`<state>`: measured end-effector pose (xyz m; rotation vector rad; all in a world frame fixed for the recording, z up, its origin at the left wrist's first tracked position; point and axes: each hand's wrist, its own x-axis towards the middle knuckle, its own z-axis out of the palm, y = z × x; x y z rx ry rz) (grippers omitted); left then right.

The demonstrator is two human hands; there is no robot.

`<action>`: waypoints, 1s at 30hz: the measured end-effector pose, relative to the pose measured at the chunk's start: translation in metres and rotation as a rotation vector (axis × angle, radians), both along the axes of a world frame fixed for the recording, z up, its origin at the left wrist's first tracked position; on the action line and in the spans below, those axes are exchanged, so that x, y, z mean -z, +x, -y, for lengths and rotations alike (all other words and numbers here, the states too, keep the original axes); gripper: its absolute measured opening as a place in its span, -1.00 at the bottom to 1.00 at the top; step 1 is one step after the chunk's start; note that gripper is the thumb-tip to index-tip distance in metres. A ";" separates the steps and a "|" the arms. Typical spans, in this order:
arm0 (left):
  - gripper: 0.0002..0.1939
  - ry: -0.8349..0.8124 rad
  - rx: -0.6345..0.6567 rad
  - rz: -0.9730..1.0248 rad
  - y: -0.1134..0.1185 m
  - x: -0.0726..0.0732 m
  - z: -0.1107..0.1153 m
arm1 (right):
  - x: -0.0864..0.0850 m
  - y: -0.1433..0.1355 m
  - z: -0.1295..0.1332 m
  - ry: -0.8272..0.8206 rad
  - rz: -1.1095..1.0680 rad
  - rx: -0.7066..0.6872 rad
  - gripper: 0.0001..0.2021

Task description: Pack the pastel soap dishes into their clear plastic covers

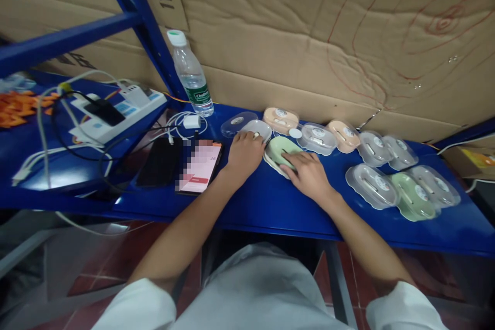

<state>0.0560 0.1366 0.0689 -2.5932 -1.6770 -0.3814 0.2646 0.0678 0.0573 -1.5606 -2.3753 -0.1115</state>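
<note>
My right hand holds a pale green oval soap box, its thumb at the near side and its fingers on the top. The box lies on the blue table, a dark slot showing near the fingertips. My left hand is close beside it with fingers bent, partly over a whitish oval piece. Something small and white shows at its fingertips, too small to name. A clear oval lid lies just behind the left hand. Near the green box is a round white disc.
More lidded oval boxes, such as a peach one and a green one, stand behind and right. Leftward are a lit phone, a dark phone, a water bottle, cables and a power strip. Cardboard backs the table.
</note>
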 end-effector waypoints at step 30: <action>-0.72 -0.029 0.565 0.157 0.015 0.010 0.005 | -0.021 0.091 -0.026 0.297 -0.035 0.209 -0.64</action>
